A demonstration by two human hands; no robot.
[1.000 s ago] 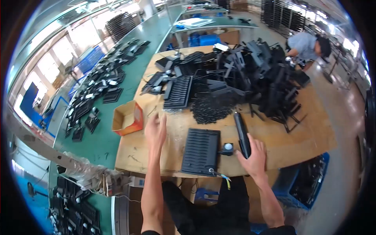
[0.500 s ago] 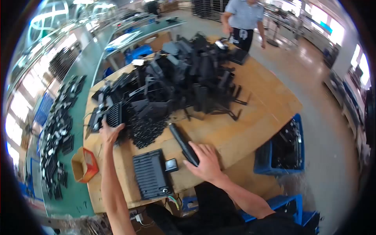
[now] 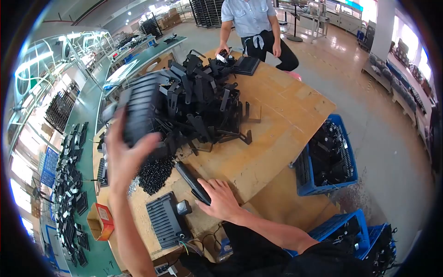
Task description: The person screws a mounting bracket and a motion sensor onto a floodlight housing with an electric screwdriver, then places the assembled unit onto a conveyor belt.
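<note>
My left hand (image 3: 127, 154), smeared by motion, is raised over the left of the wooden table and holds a black finned lamp housing (image 3: 142, 101). My right hand (image 3: 219, 201) is closed around the near end of a black electric screwdriver (image 3: 188, 177), which lies slanted along the tabletop. Left of that hand, a second finned housing (image 3: 167, 220) lies with its ribs up, a small dark block (image 3: 183, 207) at its edge. A heap of small black screws (image 3: 156, 177) lies beyond it.
Black brackets (image 3: 198, 99) are piled across the table (image 3: 277, 108). A co-worker (image 3: 249, 21) stands at its far side. Blue crates (image 3: 339, 177) with dark parts stand at the right. An open carton (image 3: 100, 222) is at the left edge, beside a green conveyor (image 3: 94, 210) carrying lamps.
My left hand has lifted the finned housing from the left side of the table, up and toward me. My right hand stays on the screwdriver. The view has shifted, and the co-worker shows more fully.
</note>
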